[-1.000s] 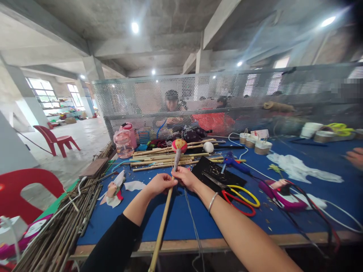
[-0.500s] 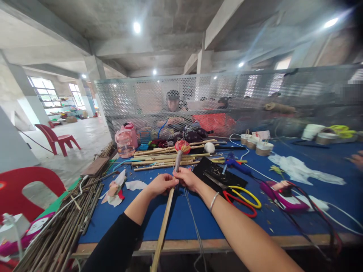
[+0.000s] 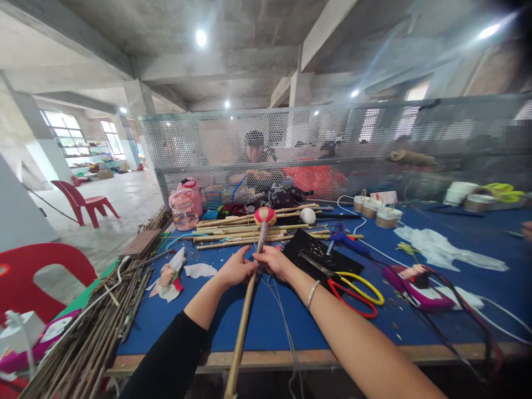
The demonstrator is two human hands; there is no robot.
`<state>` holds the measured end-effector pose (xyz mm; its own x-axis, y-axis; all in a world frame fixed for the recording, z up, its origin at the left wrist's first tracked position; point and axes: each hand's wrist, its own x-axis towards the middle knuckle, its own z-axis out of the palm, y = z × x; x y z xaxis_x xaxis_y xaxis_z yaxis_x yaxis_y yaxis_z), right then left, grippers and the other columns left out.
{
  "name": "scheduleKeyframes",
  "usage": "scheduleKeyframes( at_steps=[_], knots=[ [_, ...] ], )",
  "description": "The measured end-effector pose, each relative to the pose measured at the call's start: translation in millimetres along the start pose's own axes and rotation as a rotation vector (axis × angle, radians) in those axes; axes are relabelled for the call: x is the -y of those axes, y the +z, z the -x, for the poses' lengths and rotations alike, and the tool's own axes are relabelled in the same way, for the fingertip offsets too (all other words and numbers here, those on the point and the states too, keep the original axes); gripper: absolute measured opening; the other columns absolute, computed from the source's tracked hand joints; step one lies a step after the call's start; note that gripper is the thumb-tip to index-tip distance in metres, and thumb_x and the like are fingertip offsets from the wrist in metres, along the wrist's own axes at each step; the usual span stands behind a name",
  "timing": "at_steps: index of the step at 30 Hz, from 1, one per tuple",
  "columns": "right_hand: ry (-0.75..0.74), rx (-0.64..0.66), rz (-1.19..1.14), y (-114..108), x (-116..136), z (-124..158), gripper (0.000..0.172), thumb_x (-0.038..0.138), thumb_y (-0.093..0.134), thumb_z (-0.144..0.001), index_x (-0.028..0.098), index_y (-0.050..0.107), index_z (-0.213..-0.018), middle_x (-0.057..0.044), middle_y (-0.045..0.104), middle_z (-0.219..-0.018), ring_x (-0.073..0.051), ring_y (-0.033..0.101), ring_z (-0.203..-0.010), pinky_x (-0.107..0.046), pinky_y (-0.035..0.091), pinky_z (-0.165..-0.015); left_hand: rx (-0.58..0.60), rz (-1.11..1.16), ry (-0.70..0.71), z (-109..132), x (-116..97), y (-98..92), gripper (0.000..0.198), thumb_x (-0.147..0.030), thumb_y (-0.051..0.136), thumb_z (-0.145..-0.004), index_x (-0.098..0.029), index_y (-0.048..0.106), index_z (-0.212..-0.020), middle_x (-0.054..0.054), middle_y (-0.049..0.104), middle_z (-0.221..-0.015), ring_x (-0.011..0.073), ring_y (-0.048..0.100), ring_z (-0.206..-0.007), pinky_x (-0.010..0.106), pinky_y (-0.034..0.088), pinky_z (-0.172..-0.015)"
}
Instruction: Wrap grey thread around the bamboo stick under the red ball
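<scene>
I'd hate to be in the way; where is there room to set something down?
The blue tabletop is bare between the left sleeve and brown sticks, nearer than the scraps. A narrower strip shows between the held stick and grey strings. Crowded: bamboo rods beyond left hand and right hand, scissors rightward.

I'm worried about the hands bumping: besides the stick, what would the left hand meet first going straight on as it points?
Past the stick, the left hand would probably meet the right hand first, though depth is unclear.
</scene>
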<state>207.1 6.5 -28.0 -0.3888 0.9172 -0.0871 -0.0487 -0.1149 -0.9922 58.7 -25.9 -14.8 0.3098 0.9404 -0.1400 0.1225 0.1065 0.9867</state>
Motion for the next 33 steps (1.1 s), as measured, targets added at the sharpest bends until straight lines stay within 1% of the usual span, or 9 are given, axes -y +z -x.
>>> scheduleKeyframes(
  at_steps=[3, 5, 9, 13, 18, 22, 24, 28, 33],
  knots=[
    [-0.026, -0.012, -0.003, 2.3, 1.0, 1.2, 0.034, 0.036, 0.072, -0.060, 0.016, 0.047, -0.074, 0.009, 0.042, -0.044, -0.002, 0.023, -0.033, -0.021, 0.011, -0.038, -0.043, -0.103, 0.100, -4.0, 6.1, -2.3, 0.090, -0.031, 0.071, -0.065, -0.007, 0.025, -0.138, -0.006, 0.053, -0.050, 0.0083, 0.046, -0.042, 0.019, 0.034, -0.044],
    [-0.032, -0.012, -0.006, 1.8, 1.7, 2.2, 0.035, 0.036, 0.072, -0.060, 0.017, 0.046, -0.072, 0.011, 0.039, -0.042, -0.001, 0.021, -0.033, -0.021, 0.010, -0.037, -0.018, -0.078, 0.146, -4.2, 6.3, -3.1, 0.099, -0.030, 0.073, -0.063, -0.007, 0.016, -0.141, -0.007, 0.052, -0.048, 0.0073, 0.043, -0.040, 0.018, 0.032, -0.043],
    [-0.026, 0.027, -0.070, -1.0, 0.6, 1.9, 0.038, 0.041, 0.071, -0.061, 0.019, 0.043, -0.074, 0.012, 0.034, -0.042, -0.002, 0.018, -0.033, -0.021, 0.006, -0.036, 0.083, 0.096, 0.125, -1.7, 2.1, -1.9, 0.108, -0.029, 0.072, -0.062, -0.011, 0.002, -0.143, -0.009, 0.052, -0.050, 0.0050, 0.041, -0.039, 0.017, 0.030, -0.045],
    [-0.017, 0.059, -0.099, -2.0, -1.9, -0.6, 0.040, 0.042, 0.071, -0.061, 0.019, 0.043, -0.078, 0.013, 0.033, -0.043, -0.002, 0.017, -0.033, -0.020, 0.005, -0.036, 0.089, 0.062, 0.102, -3.9, 3.5, -1.2, 0.099, -0.030, 0.069, -0.065, -0.011, 0.011, -0.142, -0.009, 0.049, -0.050, 0.0051, 0.038, -0.038, 0.018, 0.029, -0.044],
    [-0.014, 0.017, -0.056, -0.6, -2.2, -1.1, 0.036, 0.041, 0.070, -0.062, 0.019, 0.046, -0.077, 0.013, 0.028, -0.040, -0.003, 0.016, -0.033, -0.021, 0.004, -0.035, -0.194, -0.283, 0.269, -14.1, 10.2, -8.3, 0.043, -0.041, 0.059, -0.073, -0.011, 0.060, -0.105, -0.002, 0.052, -0.056, 0.0092, 0.045, -0.048, 0.022, 0.033, -0.049],
    [0.003, -0.007, -0.050, 0.4, -1.0, 0.0, 0.035, 0.039, 0.070, -0.063, 0.020, 0.041, -0.072, 0.013, 0.027, -0.039, -0.003, 0.015, -0.032, -0.021, 0.003, -0.035, -0.615, -0.328, 0.294, -17.3, 11.5, -20.7, 0.038, -0.038, 0.060, -0.071, -0.014, 0.056, -0.100, -0.004, 0.049, -0.060, 0.0107, 0.048, -0.054, 0.023, 0.037, -0.055],
    [0.004, -0.015, -0.038, 0.9, -1.0, -0.3, 0.036, 0.039, 0.069, -0.062, 0.020, 0.040, -0.071, 0.013, 0.027, -0.039, -0.003, 0.015, -0.031, -0.021, 0.004, -0.034, -0.738, -0.313, 0.234, -18.7, 10.0, -26.0, 0.035, -0.036, 0.061, -0.071, -0.015, 0.053, -0.098, -0.006, 0.045, -0.056, 0.0114, 0.046, -0.053, 0.024, 0.037, -0.056],
    [-0.024, -0.039, -0.014, 2.9, -1.5, -1.9, 0.037, 0.041, 0.069, -0.060, 0.020, 0.040, -0.071, 0.013, 0.028, -0.039, -0.003, 0.016, -0.031, -0.021, 0.006, -0.033, -0.759, -0.333, 0.234, -34.1, -9.4, -29.2, 0.026, -0.038, 0.058, -0.073, -0.015, 0.054, -0.084, 0.000, 0.054, -0.067, 0.0144, 0.052, -0.065, 0.027, 0.040, -0.066],
    [-0.094, -0.051, -0.005, 10.2, 0.9, 0.7, 0.035, 0.037, 0.069, -0.060, 0.020, 0.040, -0.069, 0.013, 0.030, -0.042, -0.003, 0.017, -0.034, -0.020, 0.009, -0.035, -0.721, -0.223, 0.388, -75.7, -64.4, -22.8, 0.062, -0.048, 0.065, -0.068, -0.012, 0.048, -0.115, 0.017, 0.056, -0.114, 0.0233, 0.052, -0.107, 0.029, 0.037, -0.088]
  ],
)
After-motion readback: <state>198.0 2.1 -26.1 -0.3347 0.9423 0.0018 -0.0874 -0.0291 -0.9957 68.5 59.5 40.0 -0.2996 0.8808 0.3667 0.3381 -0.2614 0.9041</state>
